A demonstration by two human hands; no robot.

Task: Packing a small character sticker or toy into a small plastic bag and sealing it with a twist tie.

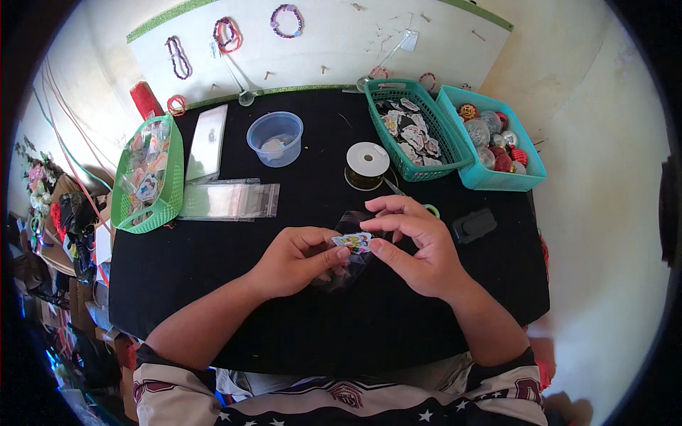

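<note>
Between my hands is a small printed cutout (352,242) with a white border and a colourful figure. A clear plastic bag (349,274) lies around or behind it; whether the cutout is inside cannot be made out. My left hand (303,261) pinches the cutout's left end and the bag between thumb and fingers. My right hand (418,247) has its thumb at the cutout's right end, with the index and middle fingers raised apart above the bag. Part of the bag is hidden by the fingers.
Clear plastic bags (229,201) lie left, beside a green basket (176,197) of bagged pieces. A plastic tub (274,139), wire spool (367,160), teal basket (463,160) of cutouts, turquoise bin (501,182) of ornaments and black object (474,226) stand around. Scissors (431,211) are partly hidden.
</note>
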